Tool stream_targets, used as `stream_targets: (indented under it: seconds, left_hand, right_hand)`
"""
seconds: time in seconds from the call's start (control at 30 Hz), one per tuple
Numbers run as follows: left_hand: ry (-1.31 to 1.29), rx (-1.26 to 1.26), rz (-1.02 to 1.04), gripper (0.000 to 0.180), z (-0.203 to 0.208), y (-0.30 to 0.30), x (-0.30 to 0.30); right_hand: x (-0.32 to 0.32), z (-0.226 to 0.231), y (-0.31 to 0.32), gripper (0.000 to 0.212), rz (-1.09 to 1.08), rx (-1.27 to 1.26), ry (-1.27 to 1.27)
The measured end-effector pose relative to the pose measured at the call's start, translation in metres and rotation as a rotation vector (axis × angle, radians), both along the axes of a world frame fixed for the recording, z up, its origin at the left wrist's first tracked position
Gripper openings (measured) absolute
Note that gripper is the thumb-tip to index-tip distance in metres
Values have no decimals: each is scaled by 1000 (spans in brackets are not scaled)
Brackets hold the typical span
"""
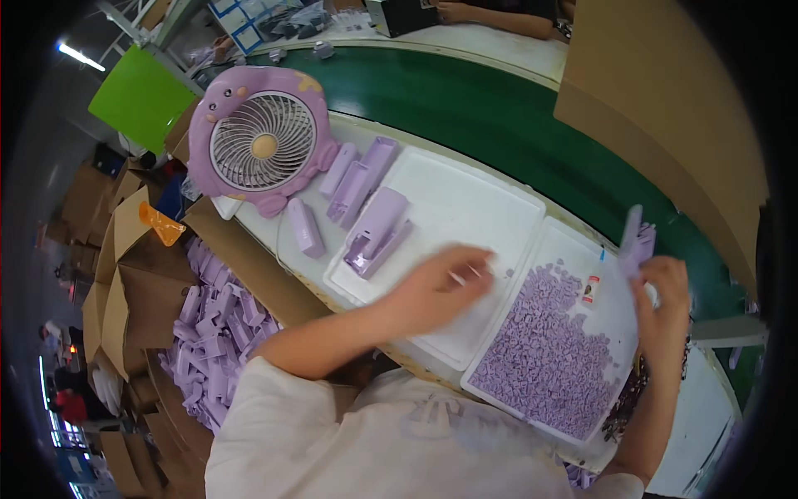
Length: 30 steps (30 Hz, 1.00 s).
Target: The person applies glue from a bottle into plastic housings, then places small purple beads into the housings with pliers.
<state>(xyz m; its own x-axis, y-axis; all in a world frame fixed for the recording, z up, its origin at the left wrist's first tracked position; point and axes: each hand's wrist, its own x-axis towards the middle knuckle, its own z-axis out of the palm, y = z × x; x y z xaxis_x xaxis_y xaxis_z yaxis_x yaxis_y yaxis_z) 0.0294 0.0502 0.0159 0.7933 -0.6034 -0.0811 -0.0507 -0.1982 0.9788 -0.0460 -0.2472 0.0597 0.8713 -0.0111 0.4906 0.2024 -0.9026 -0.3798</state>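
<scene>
My left hand point(445, 287) is over the front of a white tray point(465, 187), its curled fingers smeared by motion. Whether anything is in them I cannot make out. At the far right, my right hand point(663, 291) has its fingers closed at the lower end of a lilac plastic housing part point(637, 237) by the green conveyor belt. Many tiny lilac pieces point(549, 349) are heaped in the right-hand tray point(549, 237). On the left tray's edge lies a lilac housing point(378, 229), with a long open shell point(362, 179) and slim lilac parts point(306, 229) beside it.
A lilac animal-shaped fan point(264, 145) stands at the table's left end. Below it, a cardboard box point(150, 303) holds lilac housings point(220, 349). The green belt point(465, 100) curves behind the trays, a cardboard panel point(665, 108) rises right, and another person's arm point(507, 21) shows beyond.
</scene>
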Motion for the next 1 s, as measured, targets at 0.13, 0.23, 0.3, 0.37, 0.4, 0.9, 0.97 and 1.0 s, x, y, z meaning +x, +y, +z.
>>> stream_targets:
  seconds: [0.13,0.23,0.3,0.37,0.4,0.9,0.97,1.0]
  left_hand:
    - [-1133,663,498,41,-6,83,53]
    - [-1024,998,717,45,-20,135,68]
    - [-867,1009,762,46,-38,164,70]
    - [-704,1010,791,47,-45,177,73]
    - [-526,920,808,49,-42,179,77]
    - [-753,513,726,52,-61,144,138]
    - [-789,626,717,54,-59,138,133]
    - [-824,746,713,56,-58,136,132]
  right_hand:
    - [37,-53,-93,7,-161,15,77]
    - [44,-76,-129,10,-301,-148,185]
    - [50,-76,-131,13,-350,-73,403]
    - [51,-79,-128,13,-341,-102,377]
    - [49,-79,-128,13,-333,-130,351]
    - [59,-28,47,14,269,107,212]
    - [79,-29,66,17,328,97,206]
    - [90,-30,76,18,358,80,183]
